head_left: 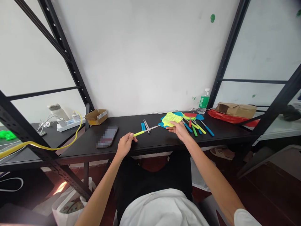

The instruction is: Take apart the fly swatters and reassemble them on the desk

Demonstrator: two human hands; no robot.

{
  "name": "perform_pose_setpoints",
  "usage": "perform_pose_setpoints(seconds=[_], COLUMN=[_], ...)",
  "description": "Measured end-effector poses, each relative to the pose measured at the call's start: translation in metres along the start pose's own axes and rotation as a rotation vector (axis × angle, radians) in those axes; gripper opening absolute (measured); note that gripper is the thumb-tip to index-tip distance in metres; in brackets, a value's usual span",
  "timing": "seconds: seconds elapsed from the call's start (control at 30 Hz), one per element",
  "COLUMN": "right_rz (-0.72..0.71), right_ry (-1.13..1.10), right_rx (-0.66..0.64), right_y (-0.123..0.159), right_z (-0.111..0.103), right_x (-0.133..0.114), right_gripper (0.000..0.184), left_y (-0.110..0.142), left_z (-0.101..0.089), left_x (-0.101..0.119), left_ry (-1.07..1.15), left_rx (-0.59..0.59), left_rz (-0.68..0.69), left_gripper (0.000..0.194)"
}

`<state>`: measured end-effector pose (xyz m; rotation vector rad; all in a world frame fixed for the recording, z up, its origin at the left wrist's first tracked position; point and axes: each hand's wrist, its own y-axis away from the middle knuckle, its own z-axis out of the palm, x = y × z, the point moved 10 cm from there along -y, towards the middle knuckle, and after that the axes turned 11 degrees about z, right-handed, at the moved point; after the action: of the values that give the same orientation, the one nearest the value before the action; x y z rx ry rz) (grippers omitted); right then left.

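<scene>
A yellow fly swatter (172,119) with a perforated head and a thin metal rod is held just above the black table. My left hand (126,143) is closed around its yellow grip, left of centre. At the other end my right hand (179,129) pinches the near edge of the swatter's head. Beside and partly behind that head lie several more fly swatters in blue, green, yellow and red, among them a red one (190,115) and a blue-handled one (209,130). Between my hands, farther back, rest a few metal rods (147,126) with blue grips (143,126).
On the black table (131,150), a phone (107,137) and an open cardboard box (96,117) are at left. A water bottle (203,102) stands at the back right, near a carton (236,110) on red plastic. Black shelf posts (77,77) flank me; a yellow cable (76,135) hangs left.
</scene>
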<state>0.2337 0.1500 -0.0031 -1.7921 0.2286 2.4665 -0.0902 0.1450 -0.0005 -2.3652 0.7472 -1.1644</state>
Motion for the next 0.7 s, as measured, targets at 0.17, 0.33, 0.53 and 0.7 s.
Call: perform_pose_setpoints(seconds=[0.17, 0.33, 0.53, 0.7], right_rz=[0.036, 0.044, 0.053, 0.053], right_ry=[-0.052, -0.057, -0.054, -0.070], right_rx=[0.018, 0.018, 0.009, -0.027], right_y=[-0.003, -0.005, -0.004, -0.004], right_z=[-0.001, -0.001, 0.004, 0.009], right_x=[0.006, 0.009, 0.011, 0.011], right_gripper=[0.021, 0.020, 0.019, 0.018], left_y=[0.000, 0.000, -0.001, -0.001], left_z=[0.000, 0.000, 0.001, 0.001], left_x=[0.003, 0.004, 0.005, 0.005], left_ry=[0.001, 0.022, 0.059, 0.048], left_rx=[-0.007, 0.000, -0.006, -0.007], left_rz=[-0.003, 0.004, 0.018, 0.011], left_gripper=[0.056, 0.056, 0.055, 0.055])
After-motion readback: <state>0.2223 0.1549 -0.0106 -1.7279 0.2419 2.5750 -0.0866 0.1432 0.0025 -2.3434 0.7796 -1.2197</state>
